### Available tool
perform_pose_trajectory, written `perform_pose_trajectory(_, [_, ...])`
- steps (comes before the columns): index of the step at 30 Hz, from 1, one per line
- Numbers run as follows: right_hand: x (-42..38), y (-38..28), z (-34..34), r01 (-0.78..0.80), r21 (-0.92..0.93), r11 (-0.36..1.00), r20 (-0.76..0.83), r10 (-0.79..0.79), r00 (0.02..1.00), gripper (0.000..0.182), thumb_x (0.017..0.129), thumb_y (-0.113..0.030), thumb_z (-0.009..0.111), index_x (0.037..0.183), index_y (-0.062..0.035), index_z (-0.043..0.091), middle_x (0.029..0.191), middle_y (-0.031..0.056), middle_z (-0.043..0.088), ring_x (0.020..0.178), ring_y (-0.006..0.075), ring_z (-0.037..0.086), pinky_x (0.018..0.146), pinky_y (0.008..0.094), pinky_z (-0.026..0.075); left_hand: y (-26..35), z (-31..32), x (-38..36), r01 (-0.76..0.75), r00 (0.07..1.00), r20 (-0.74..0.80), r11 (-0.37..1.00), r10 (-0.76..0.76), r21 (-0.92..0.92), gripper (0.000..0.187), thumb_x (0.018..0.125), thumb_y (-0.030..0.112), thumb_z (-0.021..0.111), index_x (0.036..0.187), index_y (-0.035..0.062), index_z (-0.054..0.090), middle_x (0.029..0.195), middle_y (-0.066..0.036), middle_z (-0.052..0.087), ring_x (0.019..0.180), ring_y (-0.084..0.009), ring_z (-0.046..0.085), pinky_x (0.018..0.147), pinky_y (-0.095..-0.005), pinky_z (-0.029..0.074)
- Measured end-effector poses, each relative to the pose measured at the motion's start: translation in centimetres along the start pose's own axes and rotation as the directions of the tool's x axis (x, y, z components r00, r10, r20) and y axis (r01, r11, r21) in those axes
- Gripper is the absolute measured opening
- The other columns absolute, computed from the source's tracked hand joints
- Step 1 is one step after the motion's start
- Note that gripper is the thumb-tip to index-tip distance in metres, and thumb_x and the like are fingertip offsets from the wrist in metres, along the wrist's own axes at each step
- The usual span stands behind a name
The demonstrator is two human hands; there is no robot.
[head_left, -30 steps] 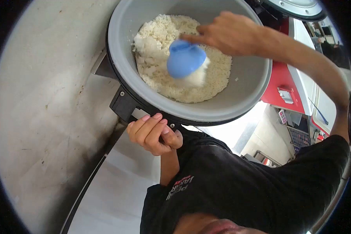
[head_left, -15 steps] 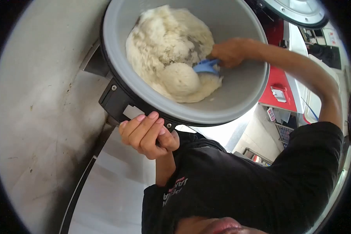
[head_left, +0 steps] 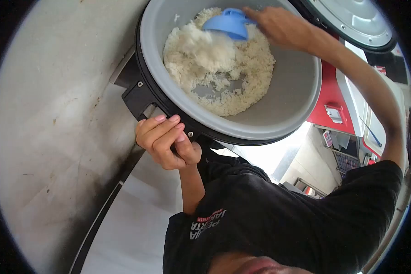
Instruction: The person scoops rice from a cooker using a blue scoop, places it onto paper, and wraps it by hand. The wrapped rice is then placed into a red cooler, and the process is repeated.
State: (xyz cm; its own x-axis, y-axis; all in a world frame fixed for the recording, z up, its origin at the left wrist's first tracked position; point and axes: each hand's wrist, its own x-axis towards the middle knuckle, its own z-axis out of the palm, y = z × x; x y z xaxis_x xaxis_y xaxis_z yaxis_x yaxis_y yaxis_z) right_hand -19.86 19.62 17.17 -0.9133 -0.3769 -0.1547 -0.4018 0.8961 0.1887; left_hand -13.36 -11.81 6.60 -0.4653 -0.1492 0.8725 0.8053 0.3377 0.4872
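A large grey cooking pot (head_left: 287, 98), set in a black-rimmed rice cooker, is tilted toward me. Cooked white rice (head_left: 255, 89) covers much of its bottom, and patches of bare pot show through in the middle. My left hand (head_left: 166, 141) is wrapped round the black handle (head_left: 134, 100) on the cooker's side. Inside the pot, near the far wall, my right hand (head_left: 278, 27) grips a blue scoop (head_left: 228, 25) by its handle. The scoop is tipped over, with a blurred clump of rice (head_left: 210, 50) just below it.
The cooker's round metal lid (head_left: 356, 20) stands raised at the upper right. Behind my right arm are a red panel (head_left: 329, 100) and a white counter edge. A stained pale surface (head_left: 59, 114) fills the left side. Shelving (head_left: 345, 160) stands farther off on the right.
My right hand has lifted the scoop from the rice up toward the far wall and turned it over. Rice has shifted, baring the pot's bottom. My left hand stays on the handle.
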Motion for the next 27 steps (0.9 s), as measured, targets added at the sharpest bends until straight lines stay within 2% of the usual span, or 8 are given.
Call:
perform_pose_trajectory(2, [-0.3, 0.9, -1.1, 0.006, -0.198, 0.980, -0.122, -0.031, 0.992, 0.043, 0.088, -0.010, 0.051, 0.131, -0.0049, 0.046, 0.096, 0.0218, 0.061, 0.084, 0.0286, 0.064, 0.072, 0.0395, 0.052, 0.1, 0.0, -0.2, -0.002, 1.000, -0.012, 1.000, 0.002, -0.005, 0.010, 0.077, 0.009, 0.048, 0.073, 0.0025, 0.054, 0.076, -0.010, 0.058, 0.081, -0.0248, 0.052, 0.078, -0.0390, 0.041])
perform_pose_trajectory(7, [2.0, -1.7, -2.8, -0.393, -0.373, 0.841, 0.257, 0.500, 0.827, 0.048, 0.085, -0.020, 0.054, 0.127, 0.0018, 0.050, 0.085, 0.0169, 0.068, 0.074, 0.0276, 0.069, 0.061, 0.0377, 0.054, -0.1, 0.0, -0.2, -0.015, 1.000, -0.019, 1.000, 0.014, -0.022, 0.009, 0.076, 0.008, 0.049, 0.073, 0.0022, 0.055, 0.077, -0.010, 0.058, 0.081, -0.0255, 0.053, 0.077, -0.0389, 0.042])
perform_pose_trajectory(11, [3.0, -3.0, 3.6, -0.093, -0.359, 0.929, 0.323, 0.217, 0.921, 0.046, 0.086, -0.007, 0.050, 0.132, -0.0034, 0.046, 0.093, 0.0196, 0.063, 0.087, 0.0293, 0.064, 0.076, 0.0402, 0.052, 0.3, -0.1, -0.3, 0.054, 0.998, -0.023, 0.998, -0.054, -0.014, 0.010, 0.082, 0.014, 0.052, 0.077, 0.0081, 0.058, 0.081, -0.004, 0.063, 0.082, -0.0221, 0.054, 0.081, -0.0389, 0.039])
perform_pose_trajectory(13, [-0.7, -2.6, 5.9, 0.081, -0.245, 0.966, 0.042, -0.073, 0.996, 0.050, 0.086, -0.007, 0.050, 0.135, -0.0072, 0.045, 0.085, 0.0151, 0.065, 0.074, 0.0295, 0.066, 0.066, 0.0385, 0.055, 0.2, 0.2, -0.2, 0.048, 0.997, -0.055, 0.998, -0.050, -0.039, 0.010, 0.082, 0.014, 0.052, 0.077, 0.0081, 0.058, 0.081, -0.004, 0.063, 0.082, -0.0223, 0.055, 0.081, -0.0386, 0.040])
perform_pose_trajectory(15, [-1.2, -5.6, 2.1, 0.112, -0.182, 0.977, 0.618, 0.025, 0.786, 0.053, 0.087, -0.010, 0.051, 0.139, -0.0105, 0.040, 0.084, 0.0108, 0.065, 0.063, 0.0273, 0.066, 0.057, 0.0352, 0.055, 0.2, 0.1, -0.3, 0.049, 0.996, -0.074, 0.998, -0.052, -0.032, 0.010, 0.081, 0.014, 0.052, 0.077, 0.0081, 0.059, 0.080, -0.004, 0.063, 0.081, -0.0222, 0.055, 0.079, -0.0388, 0.040])
perform_pose_trajectory(18, [-1.2, -5.9, -0.5, 0.310, -0.273, 0.911, 0.425, -0.175, 0.888, 0.053, 0.089, -0.013, 0.051, 0.140, -0.0124, 0.039, 0.086, 0.0090, 0.065, 0.065, 0.0246, 0.066, 0.057, 0.0325, 0.054, 0.0, 0.1, -0.3, 0.031, 0.999, -0.041, 0.999, -0.033, -0.042, 0.011, 0.076, 0.011, 0.050, 0.074, 0.0023, 0.056, 0.077, -0.009, 0.059, 0.082, -0.0250, 0.053, 0.078, -0.0403, 0.041])
perform_pose_trajectory(22, [6.4, -5.2, -2.1, 0.011, -0.466, 0.885, 0.012, -0.006, 1.000, 0.046, 0.087, -0.010, 0.053, 0.133, -0.0093, 0.048, 0.083, 0.0095, 0.065, 0.072, 0.0252, 0.067, 0.061, 0.0324, 0.055, 0.1, 0.2, 0.0, 0.043, 0.998, -0.047, 0.999, -0.044, -0.015, 0.011, 0.082, 0.014, 0.052, 0.075, 0.0077, 0.058, 0.081, -0.005, 0.063, 0.083, -0.0230, 0.056, 0.079, -0.0398, 0.041])
perform_pose_trajectory(27, [8.1, -3.8, 3.9, 0.123, -0.559, 0.820, 0.059, -0.109, 0.992, 0.031, 0.085, -0.014, 0.053, 0.113, -0.0011, 0.059, 0.084, 0.0124, 0.068, 0.074, 0.0234, 0.068, 0.060, 0.0355, 0.053, 0.3, 0.0, 0.1, 0.036, 0.999, -0.017, 0.999, -0.036, -0.016, 0.010, 0.076, 0.007, 0.048, 0.073, 0.0002, 0.055, 0.077, -0.012, 0.059, 0.083, -0.0273, 0.052, 0.079, -0.0396, 0.043])
